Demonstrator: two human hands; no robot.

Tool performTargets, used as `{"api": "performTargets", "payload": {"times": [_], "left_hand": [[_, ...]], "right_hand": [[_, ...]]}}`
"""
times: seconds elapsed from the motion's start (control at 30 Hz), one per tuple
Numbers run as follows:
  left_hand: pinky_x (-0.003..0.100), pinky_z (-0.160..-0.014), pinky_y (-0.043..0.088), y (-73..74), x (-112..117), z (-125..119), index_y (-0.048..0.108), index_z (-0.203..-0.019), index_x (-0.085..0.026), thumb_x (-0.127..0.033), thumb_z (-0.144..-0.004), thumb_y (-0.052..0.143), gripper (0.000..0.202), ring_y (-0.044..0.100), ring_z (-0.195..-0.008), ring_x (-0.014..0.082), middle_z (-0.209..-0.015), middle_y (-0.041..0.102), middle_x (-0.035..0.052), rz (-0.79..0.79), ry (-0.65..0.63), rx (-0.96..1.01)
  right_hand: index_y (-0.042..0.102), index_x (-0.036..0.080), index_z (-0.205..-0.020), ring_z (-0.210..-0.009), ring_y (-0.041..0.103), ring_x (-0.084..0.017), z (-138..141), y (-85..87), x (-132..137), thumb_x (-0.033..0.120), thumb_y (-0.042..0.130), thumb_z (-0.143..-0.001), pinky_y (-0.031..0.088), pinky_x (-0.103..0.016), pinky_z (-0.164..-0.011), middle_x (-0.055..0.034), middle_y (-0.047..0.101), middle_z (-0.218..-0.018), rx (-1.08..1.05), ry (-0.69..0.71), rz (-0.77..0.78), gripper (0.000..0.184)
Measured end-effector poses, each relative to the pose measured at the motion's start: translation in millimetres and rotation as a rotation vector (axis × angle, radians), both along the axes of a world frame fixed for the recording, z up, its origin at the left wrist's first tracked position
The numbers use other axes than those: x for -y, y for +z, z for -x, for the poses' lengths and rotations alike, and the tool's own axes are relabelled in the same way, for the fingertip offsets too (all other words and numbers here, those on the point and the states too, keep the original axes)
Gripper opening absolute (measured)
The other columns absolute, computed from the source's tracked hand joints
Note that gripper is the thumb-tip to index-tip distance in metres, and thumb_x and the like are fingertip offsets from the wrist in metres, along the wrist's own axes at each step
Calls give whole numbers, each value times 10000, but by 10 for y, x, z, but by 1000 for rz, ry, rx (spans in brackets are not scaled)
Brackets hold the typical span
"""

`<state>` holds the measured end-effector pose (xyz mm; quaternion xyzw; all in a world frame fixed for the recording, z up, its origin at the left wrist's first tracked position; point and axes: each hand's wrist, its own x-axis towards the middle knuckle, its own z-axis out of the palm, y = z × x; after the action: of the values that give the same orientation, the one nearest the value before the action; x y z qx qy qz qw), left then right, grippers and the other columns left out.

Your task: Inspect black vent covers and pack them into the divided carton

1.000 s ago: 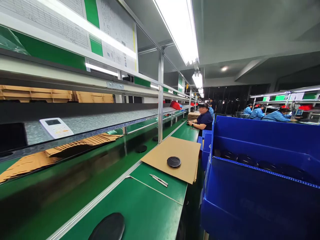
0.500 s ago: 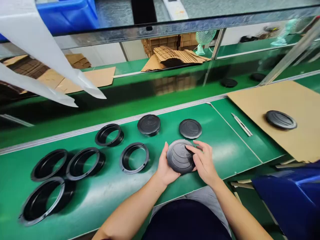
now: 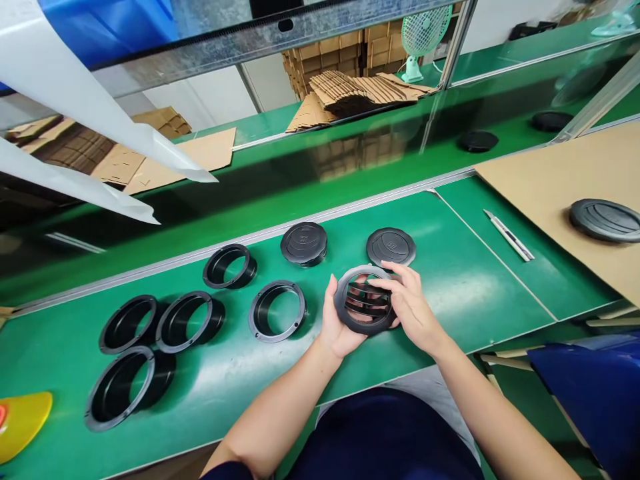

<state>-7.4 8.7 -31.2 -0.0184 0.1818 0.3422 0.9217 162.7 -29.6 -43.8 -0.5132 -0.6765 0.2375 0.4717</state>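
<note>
The left hand and the right hand are clasping a round black plastic vent grille from either side. They are holding it over the near edge of the green bench, with its slats standing open. Just beyond it, two closed black plastic discs are lying side by side. Five black plastic rings are lying towards the bench's left end. A silver utility knife is lying beside the brown cardboard sheet at the right end.

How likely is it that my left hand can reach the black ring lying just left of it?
Probably yes: the ring lies close beside the left hand with only bare green mat between, though that hand is gripping the slatted vent.
</note>
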Motion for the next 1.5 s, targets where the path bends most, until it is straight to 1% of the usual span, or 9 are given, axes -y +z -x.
{"api": "performTargets", "payload": {"times": [0.13, 0.4, 0.83, 0.93, 1.07, 1.23, 1.37, 1.43, 1.5], "left_hand": [[676, -1029, 349, 15, -8, 0, 683, -1105, -191, -731, -897, 469, 616, 533, -1224, 404, -1284, 587, 182, 31, -17, 7], [706, -1025, 340, 53, 5, -2, 701, -1049, -180, -729, -896, 472, 615, 548, -1194, 395, -1230, 606, 174, 53, -18, -7], [674, -1037, 341, 30, 6, 13, 695, -1085, -192, -729, -910, 442, 619, 569, -1172, 381, -1217, 628, 170, 33, -58, 33], [561, -1090, 359, 23, -2, 2, 687, -1104, -168, -683, -931, 455, 591, 601, -1142, 318, -1156, 674, 140, 39, -16, 13], [386, -1113, 377, 8, 9, -20, 664, -1158, -90, -626, -960, 440, 614, 597, -1178, 262, -1126, 707, 126, 36, 51, -25], [434, -1138, 336, -53, 99, -113, 705, -1097, -92, -675, -936, 447, 657, 570, -1230, 320, -1011, 739, 138, -42, -9, -43], [466, -1183, 268, -192, 72, -137, 697, -1155, -110, -811, -864, 408, 812, 491, -1321, 339, -1144, 705, 160, -121, 55, 8], [520, -1197, 224, -261, 82, -132, 686, -1192, -144, -774, -848, 489, 744, 428, -1373, 357, -1297, 635, 157, -206, 77, 7], [615, -1169, 213, -311, 147, -145, 686, -1204, -206, -680, -852, 554, 605, 382, -1400, 385, -1416, 546, 143, -299, 6, -69]], "right_hand": [[679, 243, -1192, -1349, 374, -292, 1, 10, 30, 535, 249, -1074, 317, -522, -1139, -97, 488, -1399, -137, -83, 58, 532], [685, 250, -1179, -1330, 399, -291, 22, 3, 58, 539, 252, -1074, 326, -508, -1132, -90, 505, -1378, -155, -95, 80, 531], [572, 284, -1385, -1371, 347, -293, 17, 48, 86, 490, 167, -1086, 285, -543, -1164, -76, 454, -1437, -53, -48, 53, 544], [488, 282, -1467, -1405, 291, -327, 77, 13, 137, 498, 188, -1081, 294, -590, -1154, -82, 350, -1534, 145, -40, -30, 535], [286, 230, -1574, -1436, 231, -387, 158, -20, 212, 544, 433, -1031, 296, -648, -1140, -128, 265, -1590, 476, 98, -127, 644], [198, 212, -1594, -1453, 153, -467, 74, 82, 156, 623, 661, -865, 292, -708, -1100, -167, 49, -1631, 566, 78, -42, 957], [245, 241, -1583, -1381, 316, -444, 96, 216, -115, 571, 661, -841, 388, -661, -1052, -168, 238, -1566, 576, 158, -31, 912], [251, 239, -1581, -1332, 363, -445, 266, 336, -287, 573, 642, -836, 390, -673, -1030, -178, 310, -1516, 536, 119, -85, 905], [231, 222, -1586, -1324, 358, -445, 565, 469, -443, 565, 654, -820, 394, -667, -1025, -194, 315, -1505, 526, 158, -126, 940]]}}
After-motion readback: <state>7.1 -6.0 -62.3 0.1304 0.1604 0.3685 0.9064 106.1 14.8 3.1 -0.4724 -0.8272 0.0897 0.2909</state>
